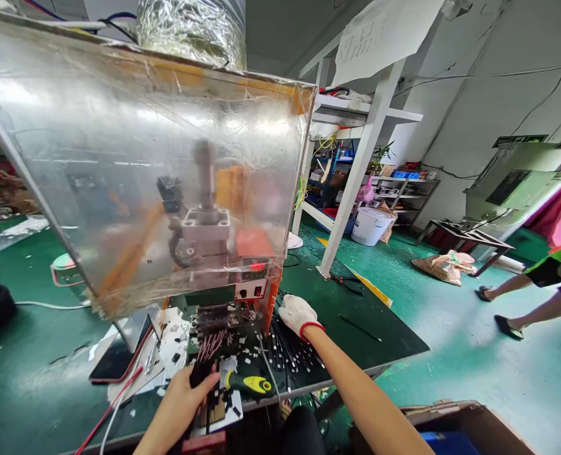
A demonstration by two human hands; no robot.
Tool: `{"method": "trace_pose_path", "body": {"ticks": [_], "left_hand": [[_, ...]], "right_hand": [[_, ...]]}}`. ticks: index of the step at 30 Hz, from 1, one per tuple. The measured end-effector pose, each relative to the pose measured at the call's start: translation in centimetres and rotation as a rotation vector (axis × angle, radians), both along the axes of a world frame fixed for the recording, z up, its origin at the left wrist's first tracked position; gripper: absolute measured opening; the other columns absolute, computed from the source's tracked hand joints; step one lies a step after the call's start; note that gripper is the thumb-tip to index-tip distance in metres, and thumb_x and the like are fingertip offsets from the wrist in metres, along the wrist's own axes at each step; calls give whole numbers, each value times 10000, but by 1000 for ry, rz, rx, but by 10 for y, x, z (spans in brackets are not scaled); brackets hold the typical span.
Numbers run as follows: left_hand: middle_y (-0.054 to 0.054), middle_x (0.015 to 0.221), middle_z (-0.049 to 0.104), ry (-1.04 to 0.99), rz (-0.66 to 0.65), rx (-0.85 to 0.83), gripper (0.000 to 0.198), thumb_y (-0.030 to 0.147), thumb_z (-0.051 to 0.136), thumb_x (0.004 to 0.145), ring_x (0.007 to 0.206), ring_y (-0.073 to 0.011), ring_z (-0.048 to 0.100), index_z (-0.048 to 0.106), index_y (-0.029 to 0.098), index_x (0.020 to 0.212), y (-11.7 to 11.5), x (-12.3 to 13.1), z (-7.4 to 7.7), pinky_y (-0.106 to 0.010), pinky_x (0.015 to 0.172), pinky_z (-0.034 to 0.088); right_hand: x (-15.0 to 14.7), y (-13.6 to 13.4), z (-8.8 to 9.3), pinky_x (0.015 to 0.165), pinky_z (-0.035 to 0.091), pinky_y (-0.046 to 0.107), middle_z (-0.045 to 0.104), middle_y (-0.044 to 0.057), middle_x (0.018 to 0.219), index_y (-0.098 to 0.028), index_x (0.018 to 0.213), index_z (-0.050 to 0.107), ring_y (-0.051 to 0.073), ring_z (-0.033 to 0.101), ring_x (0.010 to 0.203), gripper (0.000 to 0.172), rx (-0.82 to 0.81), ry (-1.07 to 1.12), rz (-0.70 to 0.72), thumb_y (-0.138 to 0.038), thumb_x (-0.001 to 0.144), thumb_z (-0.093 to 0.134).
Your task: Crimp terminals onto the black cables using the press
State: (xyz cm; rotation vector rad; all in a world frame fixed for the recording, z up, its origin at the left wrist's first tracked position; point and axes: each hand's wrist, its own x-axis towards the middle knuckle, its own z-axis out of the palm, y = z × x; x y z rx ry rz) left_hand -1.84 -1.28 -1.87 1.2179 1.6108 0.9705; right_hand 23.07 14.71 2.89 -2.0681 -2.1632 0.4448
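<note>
My left hand [188, 385], bare, is closed around a bundle of black cables [202, 373] at the bench's front edge. Thin reddish wire ends [212, 345] fan up from it toward the machine's low metal fixture [221, 318]. My right hand [299, 314] wears a white knitted glove with a red cuff. Its fingers curl beside the orange edge [271, 297] of the machine's guard, above a spread of loose black cables [287, 354]; what they grip is hidden. A tool with a green and yellow handle [249, 383] lies between my hands.
A cloudy clear guard [133, 158] encloses the press [207, 221], with a control box [250, 289] below. Left lie a phone [119, 357] and red and white leads [119, 395]. Pliers [349, 284] lie right. A cardboard box [470, 420] stands below; a person [553, 275] is far right.
</note>
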Motion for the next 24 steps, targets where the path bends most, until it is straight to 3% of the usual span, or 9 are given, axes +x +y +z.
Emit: {"method": "trace_pose_path", "body": {"ticks": [4,9,12,15,19,24], "left_hand": [[61,491,482,-18,-24,49,417,609,641,654,496,-159,436,644,192,658,-9,-6,5,-266,490,355],[54,476,470,-43,104,46,501,694,644,613,483,-157,415,664,194,635,-29,-27,12,-278,480,353],[42,447,497,-117,210,6,556,741,661,555,449,-155,428,659,187,603,-35,-37,13,-286,464,362],[40,443,528,-167,267,34,578,725,700,530,454,-165,467,698,168,682,-40,-41,12,-293,476,383],[49,390,521,-167,263,68,525,680,713,581,475,-175,504,709,167,690,-48,-44,8,-307,557,431],[-3,586,707,-271,334,56,515,643,767,545,416,-130,490,703,171,741,-54,-52,4,-296,527,448]], "right_hand": [[24,-25,15,734,451,246,697,62,929,-194,1063,616,168,646,848,298,87,189,-45,-274,860,414],[33,-80,25,510,410,219,533,-34,541,-205,814,577,124,535,511,261,8,716,-185,-429,826,443],[5,-113,21,459,377,205,498,-46,507,-199,699,537,99,479,446,201,-159,839,-78,-365,793,472],[-39,-132,14,450,374,191,524,-41,524,-191,688,547,87,492,441,164,-318,820,37,-325,774,506],[-86,-128,0,423,376,185,496,-44,479,-190,674,537,90,492,412,205,-379,765,11,-363,784,515],[-105,-112,-24,324,359,198,511,-38,464,-177,704,542,97,452,323,199,-519,902,-27,-338,798,471]]}}
